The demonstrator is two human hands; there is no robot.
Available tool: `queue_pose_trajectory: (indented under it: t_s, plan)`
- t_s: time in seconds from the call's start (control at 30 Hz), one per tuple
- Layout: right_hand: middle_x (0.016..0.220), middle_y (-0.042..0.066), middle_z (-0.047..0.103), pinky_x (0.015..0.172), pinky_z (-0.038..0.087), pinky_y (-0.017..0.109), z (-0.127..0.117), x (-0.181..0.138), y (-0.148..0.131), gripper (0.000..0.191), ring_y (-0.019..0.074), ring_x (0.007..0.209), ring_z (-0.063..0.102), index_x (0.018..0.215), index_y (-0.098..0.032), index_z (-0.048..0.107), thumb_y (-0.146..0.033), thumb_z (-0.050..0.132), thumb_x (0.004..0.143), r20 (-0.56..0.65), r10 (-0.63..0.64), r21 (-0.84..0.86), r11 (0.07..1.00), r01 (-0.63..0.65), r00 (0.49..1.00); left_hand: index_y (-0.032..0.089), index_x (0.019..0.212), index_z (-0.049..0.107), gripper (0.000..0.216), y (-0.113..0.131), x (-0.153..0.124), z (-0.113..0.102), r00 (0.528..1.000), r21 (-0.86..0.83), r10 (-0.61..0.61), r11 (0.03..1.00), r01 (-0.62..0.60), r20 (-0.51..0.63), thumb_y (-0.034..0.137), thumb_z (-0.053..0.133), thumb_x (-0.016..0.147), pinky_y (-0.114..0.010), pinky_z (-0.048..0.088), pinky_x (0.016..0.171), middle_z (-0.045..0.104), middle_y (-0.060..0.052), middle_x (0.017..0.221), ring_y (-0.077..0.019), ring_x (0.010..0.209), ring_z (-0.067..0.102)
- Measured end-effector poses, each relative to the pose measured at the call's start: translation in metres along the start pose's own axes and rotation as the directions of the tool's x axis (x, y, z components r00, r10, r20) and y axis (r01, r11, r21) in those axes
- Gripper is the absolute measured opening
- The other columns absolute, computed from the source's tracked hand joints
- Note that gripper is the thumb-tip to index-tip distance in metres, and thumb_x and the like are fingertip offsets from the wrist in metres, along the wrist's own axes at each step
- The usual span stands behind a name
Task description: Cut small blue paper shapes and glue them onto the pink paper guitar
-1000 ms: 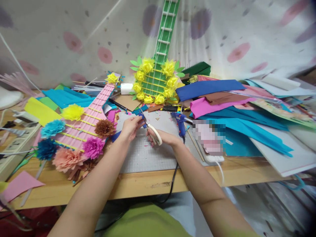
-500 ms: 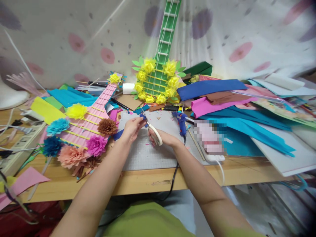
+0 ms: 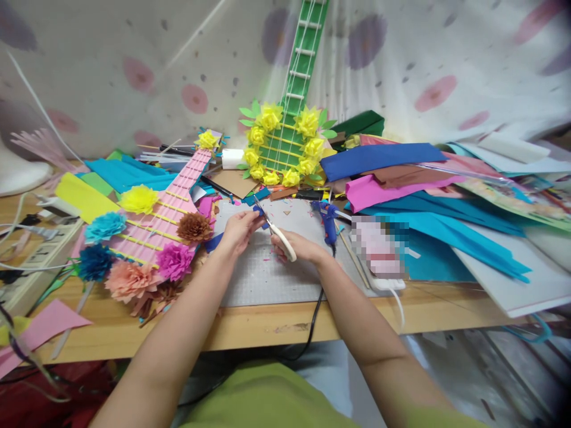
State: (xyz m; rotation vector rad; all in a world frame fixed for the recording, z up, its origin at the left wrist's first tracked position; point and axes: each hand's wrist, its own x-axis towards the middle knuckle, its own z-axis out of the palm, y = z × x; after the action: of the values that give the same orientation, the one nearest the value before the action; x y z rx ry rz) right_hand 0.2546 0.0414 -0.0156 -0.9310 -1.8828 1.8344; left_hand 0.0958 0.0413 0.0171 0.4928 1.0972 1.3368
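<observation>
My left hand (image 3: pixel 238 230) pinches a small blue paper piece (image 3: pixel 259 210) over the grey cutting mat (image 3: pixel 267 279). My right hand (image 3: pixel 300 248) grips cream-handled scissors (image 3: pixel 280 236), whose blades point up-left into the blue piece. Both hands sit close together above the mat, near the table's middle. Small paper scraps lie on the mat under them.
A pink paper guitar (image 3: pixel 154 223) with paper flowers lies at the left. A green guitar (image 3: pixel 285 137) with yellow flowers leans on the wall. A blue glue gun (image 3: pixel 329 220) lies right of my hands, with stacked coloured paper sheets (image 3: pixel 401 178) beyond. A power strip (image 3: pixel 31 261) sits far left.
The scissors have tilted a little lower and the handle has shifted right. The left hand still holds the blue piece in the same spot.
</observation>
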Motion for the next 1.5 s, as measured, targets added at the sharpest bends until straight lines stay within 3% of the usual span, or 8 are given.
queue_pose_trajectory:
  t_s: [0.43,0.7,1.13,1.5]
  plan:
    - [0.048,-0.009,0.040,0.039,0.038,0.023,-0.007,-0.011,-0.016,0.058,0.0063,0.040,0.038,0.075,-0.021,0.034,-0.075,0.050,0.064,0.059,0.062,-0.003,0.998,-0.062,0.996,0.008,0.058,0.057,0.013,0.007,0.001,-0.009,0.996,0.090,-0.036,0.996,0.028,0.083,0.002,0.060,0.069,-0.024,0.052,0.074,0.063,-0.004,0.060,-0.0100,0.059,0.064]
    - [0.054,-0.009,0.038,0.041,0.036,0.022,-0.008,-0.014,-0.012,0.057,0.0057,0.044,0.038,0.075,-0.021,0.031,-0.075,0.047,0.068,0.187,0.037,0.056,0.997,-0.048,0.982,0.009,0.059,0.055,0.013,0.010,-0.002,-0.014,0.990,0.137,-0.070,0.989,0.053,0.123,0.003,0.062,0.068,-0.025,0.053,0.073,0.063,-0.004,0.060,-0.0103,0.060,0.063]
    - [0.055,-0.009,0.037,0.040,0.034,0.021,-0.010,-0.013,-0.012,0.056,0.0053,0.044,0.036,0.076,-0.021,0.031,-0.073,0.048,0.068,0.198,0.011,0.055,0.998,-0.022,0.980,0.010,0.061,0.057,0.011,0.008,0.001,-0.016,0.983,0.126,-0.114,0.987,0.097,0.142,0.004,0.067,0.063,-0.033,0.051,0.082,0.063,-0.005,0.061,-0.0153,0.072,0.064]
    - [0.051,-0.010,0.036,0.037,0.031,0.020,-0.013,-0.014,-0.012,0.058,0.0041,0.039,0.035,0.074,-0.020,0.033,-0.073,0.054,0.064,0.196,0.032,0.079,0.996,-0.048,0.980,0.011,0.059,0.056,0.014,0.011,0.006,-0.024,0.974,0.198,-0.129,0.976,0.091,0.187,0.008,0.070,0.061,-0.032,0.052,0.079,0.062,-0.005,0.062,-0.0146,0.070,0.064]
